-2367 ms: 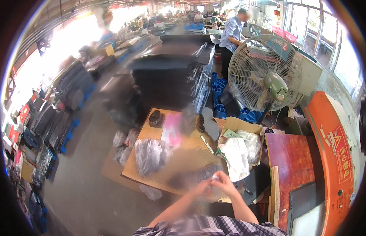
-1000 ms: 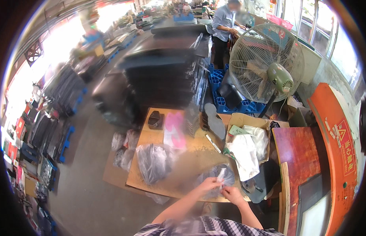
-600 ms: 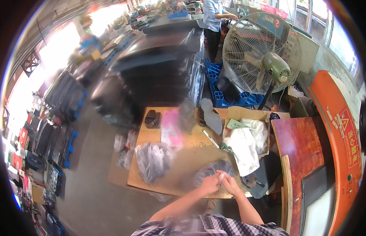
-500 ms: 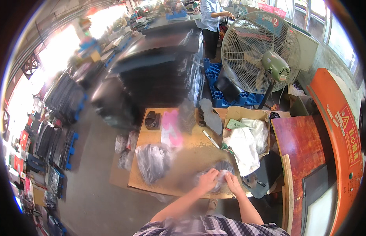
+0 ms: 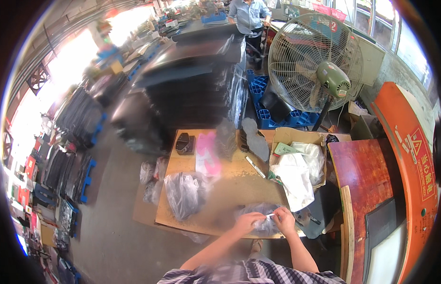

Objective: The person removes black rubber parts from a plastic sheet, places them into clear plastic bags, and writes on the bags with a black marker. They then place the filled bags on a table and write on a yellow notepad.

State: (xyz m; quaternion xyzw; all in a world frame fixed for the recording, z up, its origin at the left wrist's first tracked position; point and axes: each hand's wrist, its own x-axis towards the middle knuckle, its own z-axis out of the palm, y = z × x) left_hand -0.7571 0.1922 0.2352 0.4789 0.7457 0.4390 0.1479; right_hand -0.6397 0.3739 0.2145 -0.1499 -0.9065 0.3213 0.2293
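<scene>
At the front edge of the wooden table (image 5: 239, 189), my left hand (image 5: 250, 221) and my right hand (image 5: 283, 220) are close together, fingers pinched. A thin white strip (image 5: 270, 215) stretches between their fingertips; whether it is part of the bag or a separate piece I cannot tell. Under and around the fingers lies a clear plastic bag (image 5: 266, 231), its contents unclear. Further left sits a fuller, tied-looking plastic bag (image 5: 183, 196) of greyish things. Behind it are a pink sole-shaped sheet (image 5: 209, 156) and a dark block (image 5: 185, 144).
Grey sole-shaped pieces (image 5: 254, 138) are stacked at the table's back, near a white marker (image 5: 255, 167). A cardboard box (image 5: 283, 134) with white plastic stands right. Beyond are a big fan (image 5: 315, 61), black sheet stacks (image 5: 192, 90) and a person (image 5: 249, 16). An orange panel (image 5: 407, 142) rises at right.
My hands have drawn slightly apart, and the white strip now shows between them. More of the bag lies spread beneath. The person at the back has turned and shifted left.
</scene>
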